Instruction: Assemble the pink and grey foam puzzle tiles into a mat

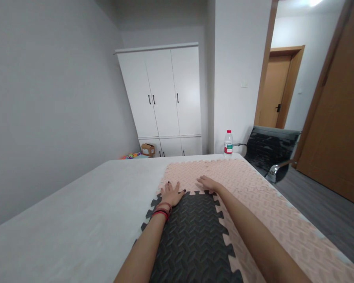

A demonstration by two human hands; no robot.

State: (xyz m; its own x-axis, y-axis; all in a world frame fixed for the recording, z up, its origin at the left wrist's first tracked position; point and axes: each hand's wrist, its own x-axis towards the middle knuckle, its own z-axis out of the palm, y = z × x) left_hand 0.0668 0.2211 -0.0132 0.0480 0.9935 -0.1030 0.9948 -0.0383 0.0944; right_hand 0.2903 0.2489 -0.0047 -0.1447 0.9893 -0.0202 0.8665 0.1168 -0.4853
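A dark grey interlocking foam mat tile (194, 236) lies on the grey table (76, 220), joined to pink foam tiles (253, 188) on its far and right sides. My left hand (171, 193) lies flat with fingers spread on the seam at the dark tile's far edge. My right hand (208, 182) rests flat with fingers stretched out on the pink tile just past the same seam. Neither hand holds anything. Red and black bands sit on my left wrist.
A water bottle (228, 142) stands at the table's far edge. A black chair (268, 151) sits right of the table. A white wardrobe (162, 94) stands at the back with a cardboard box (148, 149) at its foot. A wooden door (336, 118) is open at right.
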